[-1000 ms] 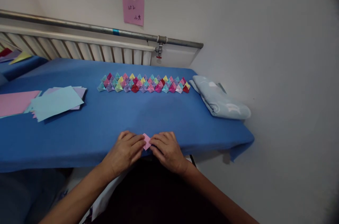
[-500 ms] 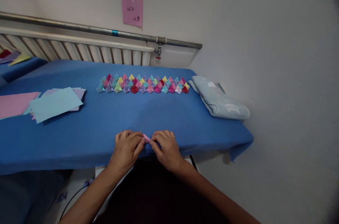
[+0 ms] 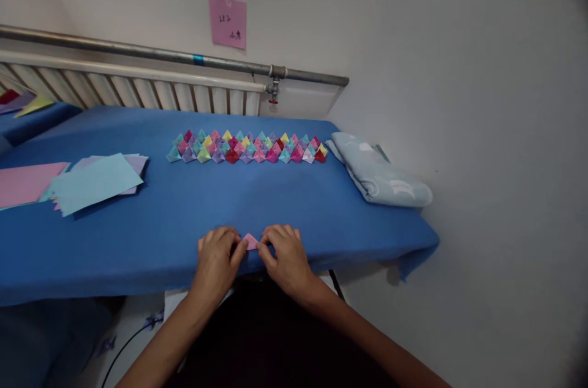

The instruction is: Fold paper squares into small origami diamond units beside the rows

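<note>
A small pink folded paper (image 3: 250,241), roughly triangular with its tip pointing away from me, is near the front edge of the blue-covered table (image 3: 193,207). My left hand (image 3: 217,258) pinches its left corner with the thumb and curled fingers. On the other side, my right hand (image 3: 285,254) grips the right corner between thumb and fingers. The lower fingertips of both hands are partly hidden. Beyond my hands stand rows of folded paper pieces (image 3: 245,149) in many colours, packed close together.
At the left lie stacks of light blue paper sheets (image 3: 98,183) and pink paper sheets (image 3: 30,185). A folded pale blue blanket (image 3: 376,174) rests at the right end by the wall. Behind the table run a radiator (image 3: 160,94) and a metal pipe (image 3: 151,52). A pink note (image 3: 228,21) hangs above.
The pink paper has turned from a narrow slanted shape to a flatter triangle facing up. My left thumb has shifted slightly left, and more of the paper shows between the hands.
</note>
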`<state>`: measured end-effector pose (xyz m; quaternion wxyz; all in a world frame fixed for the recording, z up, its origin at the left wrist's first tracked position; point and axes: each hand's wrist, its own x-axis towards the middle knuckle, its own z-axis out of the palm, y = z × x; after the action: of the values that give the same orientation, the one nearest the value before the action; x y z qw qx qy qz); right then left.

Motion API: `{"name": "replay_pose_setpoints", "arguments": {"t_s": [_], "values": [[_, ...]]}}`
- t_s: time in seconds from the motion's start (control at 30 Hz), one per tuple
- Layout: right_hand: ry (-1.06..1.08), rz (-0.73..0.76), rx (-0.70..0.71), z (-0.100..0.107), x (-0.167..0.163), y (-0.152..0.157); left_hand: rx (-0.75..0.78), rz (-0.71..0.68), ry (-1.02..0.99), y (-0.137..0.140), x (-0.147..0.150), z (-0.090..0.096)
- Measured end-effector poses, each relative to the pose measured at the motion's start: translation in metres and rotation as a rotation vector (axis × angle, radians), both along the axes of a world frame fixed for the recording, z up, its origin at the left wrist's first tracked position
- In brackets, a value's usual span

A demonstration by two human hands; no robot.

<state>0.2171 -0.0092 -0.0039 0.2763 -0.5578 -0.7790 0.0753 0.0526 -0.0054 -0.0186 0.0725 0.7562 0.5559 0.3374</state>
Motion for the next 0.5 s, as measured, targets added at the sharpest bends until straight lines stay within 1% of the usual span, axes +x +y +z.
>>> {"name": "replay_pose_setpoints", "arguments": {"t_s": [0.23, 0.33, 0.5], "values": [[0.038, -0.026, -0.022, 0.0011, -0.0009, 0.0011, 0.048, 0.025, 0.040, 0.0025, -0.0003, -0.0049], [0.021, -0.025, -0.016, 0.0008, -0.0004, 0.0018, 0.079, 0.036, 0.061, 0.0036, 0.0004, -0.0060], [-0.008, -0.019, -0.004, 0.0007, -0.0001, 0.0018, 0.080, 0.055, 0.103, 0.0045, 0.0009, -0.0053]]}}
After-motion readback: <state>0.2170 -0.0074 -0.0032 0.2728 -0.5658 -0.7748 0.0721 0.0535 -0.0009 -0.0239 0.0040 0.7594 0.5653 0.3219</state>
